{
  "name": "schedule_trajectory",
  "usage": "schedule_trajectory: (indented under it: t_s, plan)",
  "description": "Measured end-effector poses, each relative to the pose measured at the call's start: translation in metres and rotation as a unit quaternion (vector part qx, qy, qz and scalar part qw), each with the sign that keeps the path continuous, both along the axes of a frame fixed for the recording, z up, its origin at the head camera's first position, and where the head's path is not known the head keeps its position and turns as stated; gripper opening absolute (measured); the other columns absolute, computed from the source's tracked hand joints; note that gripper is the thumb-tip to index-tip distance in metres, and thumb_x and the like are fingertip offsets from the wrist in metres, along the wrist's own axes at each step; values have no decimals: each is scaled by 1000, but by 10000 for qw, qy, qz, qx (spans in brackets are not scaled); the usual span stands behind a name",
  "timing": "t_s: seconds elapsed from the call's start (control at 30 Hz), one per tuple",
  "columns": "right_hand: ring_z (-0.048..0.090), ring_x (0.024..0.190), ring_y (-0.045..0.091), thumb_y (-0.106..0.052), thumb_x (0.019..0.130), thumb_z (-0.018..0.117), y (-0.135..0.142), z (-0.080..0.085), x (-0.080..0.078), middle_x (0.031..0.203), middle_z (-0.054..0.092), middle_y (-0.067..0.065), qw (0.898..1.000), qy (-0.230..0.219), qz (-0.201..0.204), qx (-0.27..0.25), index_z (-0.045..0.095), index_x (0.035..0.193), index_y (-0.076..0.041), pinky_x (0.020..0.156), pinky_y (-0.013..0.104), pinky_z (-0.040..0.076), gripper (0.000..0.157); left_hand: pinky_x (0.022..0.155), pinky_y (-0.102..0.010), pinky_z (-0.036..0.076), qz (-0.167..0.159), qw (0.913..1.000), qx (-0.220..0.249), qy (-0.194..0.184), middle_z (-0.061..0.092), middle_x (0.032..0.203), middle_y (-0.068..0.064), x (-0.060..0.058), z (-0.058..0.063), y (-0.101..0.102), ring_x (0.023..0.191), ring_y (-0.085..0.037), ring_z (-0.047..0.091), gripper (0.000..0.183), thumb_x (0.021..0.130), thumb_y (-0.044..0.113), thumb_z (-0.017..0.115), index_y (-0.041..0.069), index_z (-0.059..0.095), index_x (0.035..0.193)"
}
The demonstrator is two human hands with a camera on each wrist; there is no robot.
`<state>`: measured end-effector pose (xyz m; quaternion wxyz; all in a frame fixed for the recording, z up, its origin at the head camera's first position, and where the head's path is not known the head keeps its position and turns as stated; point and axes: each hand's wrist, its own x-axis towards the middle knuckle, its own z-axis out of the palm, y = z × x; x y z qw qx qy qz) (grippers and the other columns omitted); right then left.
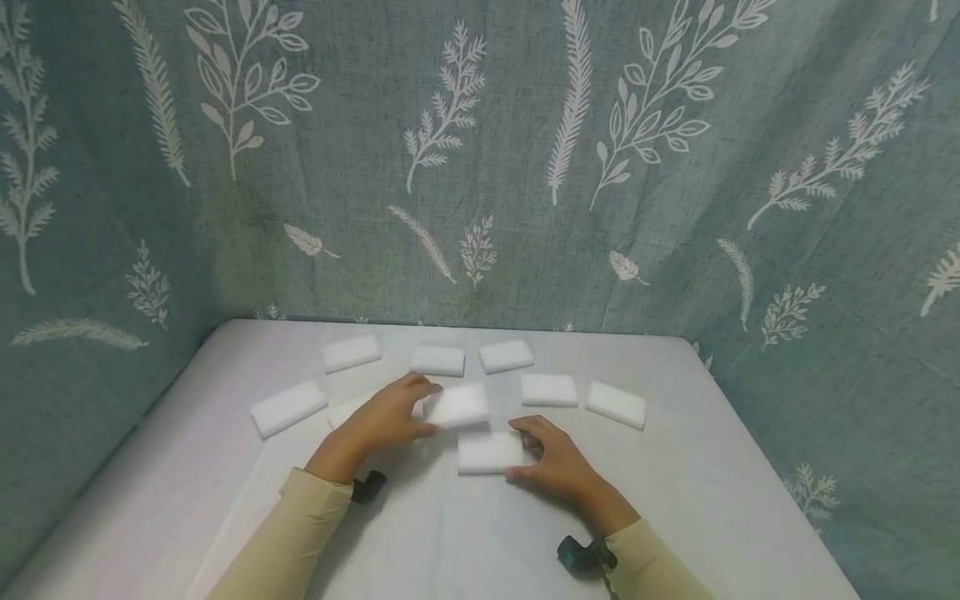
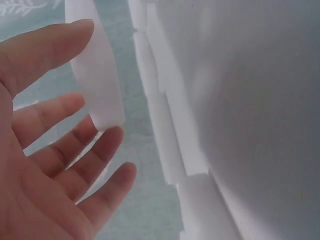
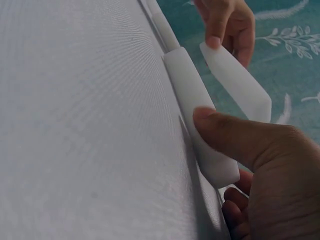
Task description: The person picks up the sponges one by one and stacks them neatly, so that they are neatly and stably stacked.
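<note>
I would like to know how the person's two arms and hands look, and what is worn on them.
Both arms have plain beige sleeves, the left sleeve and the right sleeve. Near each cuff sits a small dark device, one on the left wrist and one on the right. The left hand and right hand are bare; no gloves or rings show.

Soft, even light falls on the table (image 1: 480, 542), leaving faint shadows on it beside the left sleeve (image 1: 288, 525). Just above the table, one white block (image 1: 461, 405) looks nearly washed out; the curtain (image 1: 82, 400) left of the table is dimmer. Both wrist views are greyer, the left one showing the table blurred.
</note>
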<state>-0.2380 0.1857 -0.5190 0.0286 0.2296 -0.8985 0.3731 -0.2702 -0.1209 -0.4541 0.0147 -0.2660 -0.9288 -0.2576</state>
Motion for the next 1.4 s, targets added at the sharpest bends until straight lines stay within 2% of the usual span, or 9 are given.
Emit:
schedule_trajectory:
  t_s: [0.17, 0.3, 0.57, 0.8, 1.1, 1.4]
  plan:
    - [56, 113, 20, -38, 67, 89, -3, 1, 0, 123, 60, 0, 9999, 59, -100, 105, 56, 135, -13, 97, 42, 46, 79, 94, -41, 46, -181, 9998, -13, -35, 55, 124, -5, 2, 2, 4, 112, -23, 55, 59, 78, 25, 82, 8, 61, 130]
    - [56, 113, 20, -42, 66, 88, -9, 0, 0, 120, 60, 0, 9998, 47, -131, 125, 53, 137, -12, 98, 43, 45, 84, 96, -43, 45, -305, 9995, -25, -31, 56, 124, -7, 5, 4, 8, 114, -25, 55, 58, 77, 24, 83, 7, 62, 128]
    - [54, 118, 23, -44, 65, 88, -7, -7, 3, 124, 60, 2, 9998, -102, -196, 19, 51, 139, -11, 101, 46, 42, 90, 94, -39, 47, -709, 9971, -237, -116, 57, 118, -3, 13, -6, 24, 106, -19, 57, 53, 79, 26, 80, 8, 64, 126]
    - [47, 129, 27, -44, 66, 87, -2, -6, 4, 134, 57, 6, 9980, -500, -389, 87, 46, 144, -11, 106, 46, 36, 95, 92, -38, 48, -711, 9972, -220, -56, 58, 116, -1, 21, -9, 33, 105, -17, 57, 51, 79, 28, 80, 10, 65, 124]
    - [47, 129, 30, -45, 64, 89, -2, 1, 1, 139, 54, 10, 9974, -596, -387, -92, 45, 145, -8, 105, 48, 37, 98, 88, -36, 50, -695, 9968, -351, 167, 58, 116, 1, 21, -8, 40, 102, -15, 58, 52, 78, 32, 81, 13, 66, 123]
    - [55, 120, 30, -42, 67, 87, 1, 4, 1, 134, 57, 11, 9983, -478, -287, -165, 53, 137, -8, 100, 47, 43, 84, 92, -38, 49, -696, 9968, -404, 20, 59, 119, -1, 22, -8, 42, 107, -17, 58, 52, 78, 32, 81, 12, 65, 124]
